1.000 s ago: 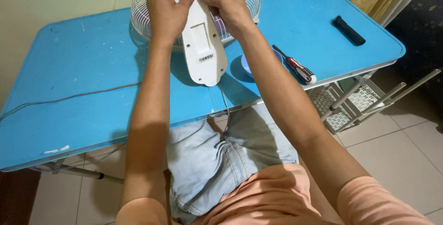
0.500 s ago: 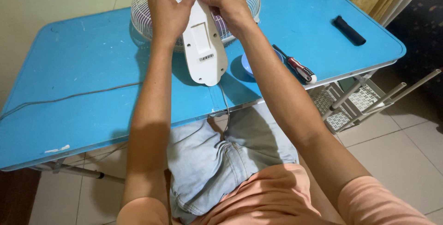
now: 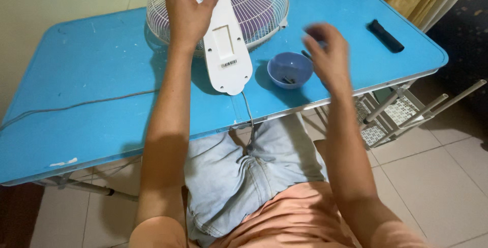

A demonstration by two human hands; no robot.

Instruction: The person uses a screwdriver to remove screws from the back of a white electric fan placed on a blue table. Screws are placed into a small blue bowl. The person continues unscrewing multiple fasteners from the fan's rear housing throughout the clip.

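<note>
White plastic fan base [image 3: 225, 44], an elongated rounded plate with a sticker on its underside, lies tilted up over the far middle of the blue folding desk [image 3: 101, 100], its long axis running from the far edge toward the person. Behind it sits the round white wire fan guard [image 3: 259, 4], and a grey power cord [image 3: 76, 106] trails off toward the left edge. The left hand [image 3: 185, 11] is clamped on the far end of the base, thumb pressed on top. The right hand [image 3: 328, 55] is off the fan, blurred, hovering over the near right part of the desk just beside a small blue round bowl [image 3: 290, 70]; whether its fingers hold anything cannot be told. The left hand is the nearer one to the base. A black bar-shaped handle [image 3: 385, 34] lies near the right corner.
</note>
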